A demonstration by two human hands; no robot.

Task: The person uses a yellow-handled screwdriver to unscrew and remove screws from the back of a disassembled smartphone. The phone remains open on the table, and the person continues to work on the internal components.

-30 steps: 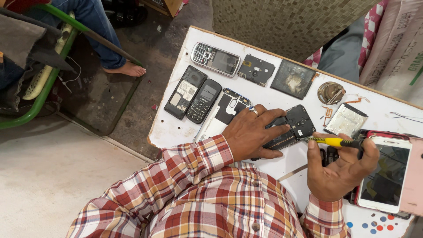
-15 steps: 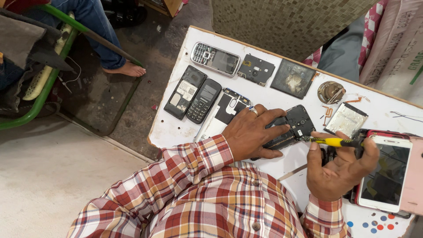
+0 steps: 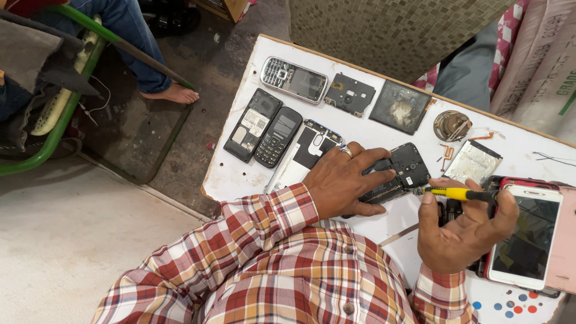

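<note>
- An opened black phone body [image 3: 401, 174], its back cover off and inner frame exposed, lies flat on the white table [image 3: 240, 177], near the middle of the near edge.
- The body is judged light and stiff, yet fragile where the board and small parts are bared; it is best held by its outer edges, not pressed on the open middle.
- The body is pinned down by the left hand [image 3: 343, 180], laid over its left end with fingers spread and bent, thumb along the near edge; a ring is worn.
- A yellow-handled screwdriver [image 3: 459, 193] is gripped by the right hand [image 3: 462, 231], pinched between thumb and curled fingers, palm turned up; the tip rests at the body's right edge.
- A white smartphone [image 3: 528, 240] lies just beside the right hand, on top of a red one.
- Farther off, two dark keypad phones [image 3: 264, 133], a silver keypad phone [image 3: 294, 79], loose back plates [image 3: 401, 107] and a round metal part [image 3: 451, 125] are spread over the table.
</note>
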